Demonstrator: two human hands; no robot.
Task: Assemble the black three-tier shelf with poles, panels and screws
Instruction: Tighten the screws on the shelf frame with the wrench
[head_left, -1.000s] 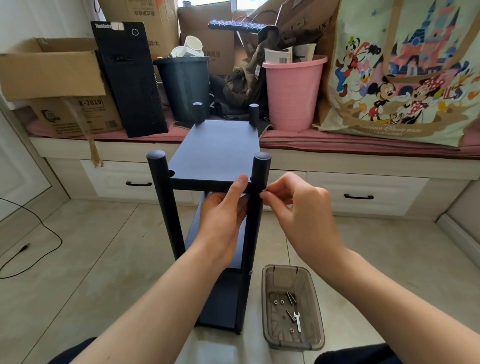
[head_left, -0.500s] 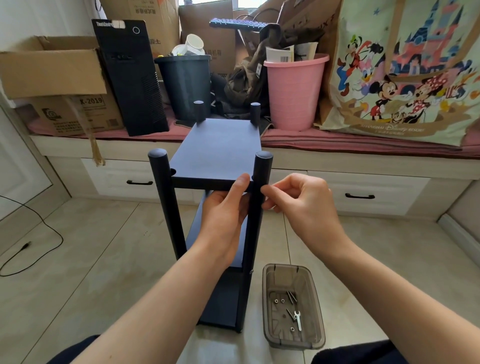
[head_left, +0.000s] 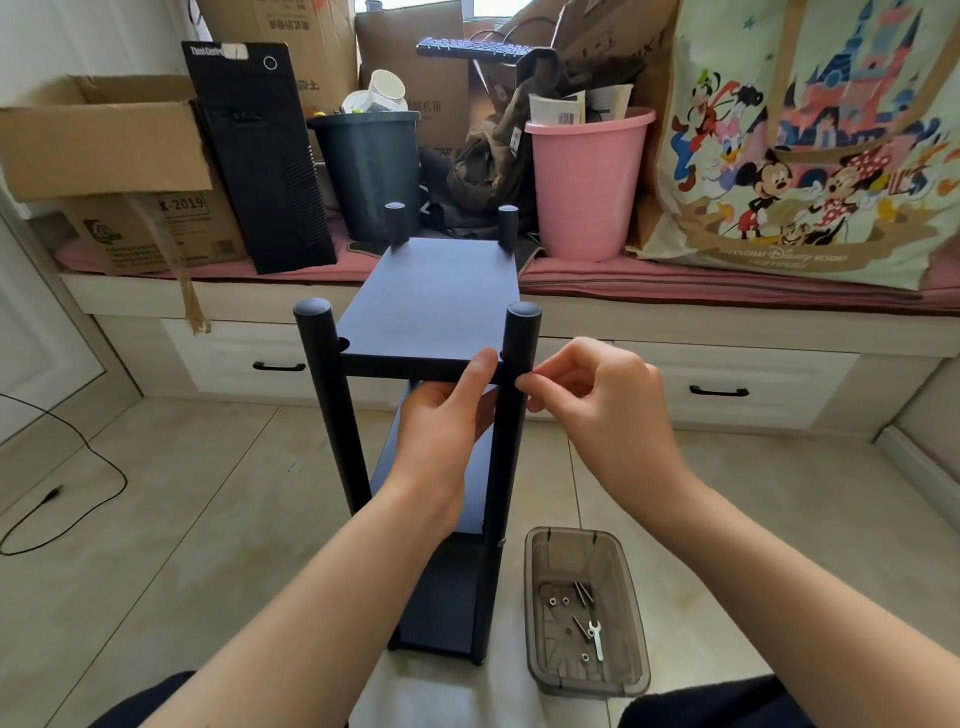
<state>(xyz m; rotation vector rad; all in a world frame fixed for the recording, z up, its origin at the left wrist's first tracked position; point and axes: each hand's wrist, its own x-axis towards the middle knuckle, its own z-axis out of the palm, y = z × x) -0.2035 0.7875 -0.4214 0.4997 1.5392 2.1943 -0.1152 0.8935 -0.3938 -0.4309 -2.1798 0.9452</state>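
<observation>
Black shelf (head_left: 436, 332) stands upright on the tiled floor (head_left: 182, 493), just in front of the person, three dark panels stacked between four round poles. Top panel (head_left: 441, 296) is matte, flat, with notched corners against the near poles. Near-right pole (head_left: 514, 415) has a small screw head low on its side.

Left hand (head_left: 441, 431) grips the top panel's front edge, thumb on top, fingers curled underneath. Right hand (head_left: 597, 400) pinches thumb and forefinger against the near-right pole at panel height; whatever is pinched is too small to make out.

Clear plastic tray (head_left: 584, 613) sits on the floor just right of the shelf base, holding screws, nuts and a small wrench (head_left: 596, 639).

Versus half a second ago: both hands in nearly the same spots, right fingertips pressed closer against the pole. Shelf and tray unmoved.
</observation>
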